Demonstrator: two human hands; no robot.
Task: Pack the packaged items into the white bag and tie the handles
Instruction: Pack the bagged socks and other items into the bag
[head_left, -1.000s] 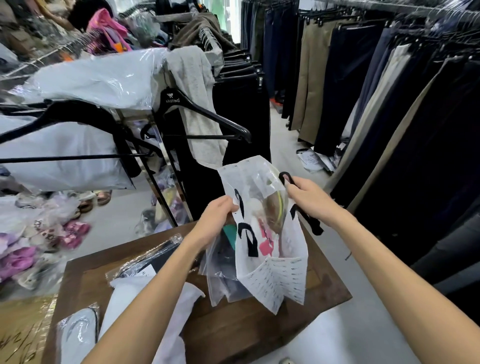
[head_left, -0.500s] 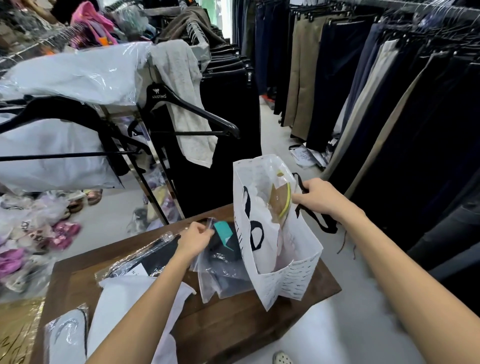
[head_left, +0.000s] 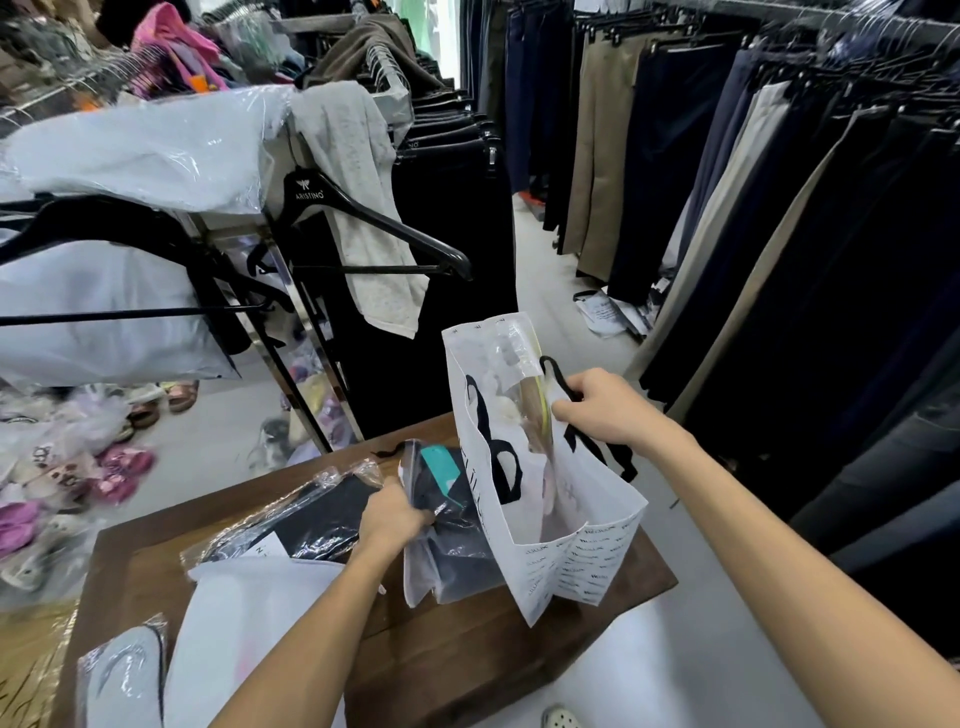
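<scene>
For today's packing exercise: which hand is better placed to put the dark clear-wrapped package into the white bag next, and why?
The left. The left hand already grips the dark package on the wooden table, right beside the white bag. The right hand is busy holding the bag's black handle, keeping it upright and open.

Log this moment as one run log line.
left hand: gripping dark packaged item on table | right hand: holding white bag open by black handle | handles: untied

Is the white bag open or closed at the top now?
Open. The right hand holds one black handle, pulling the white bag mouth apart; a clear packet sticks out. The handles are untied.
</scene>
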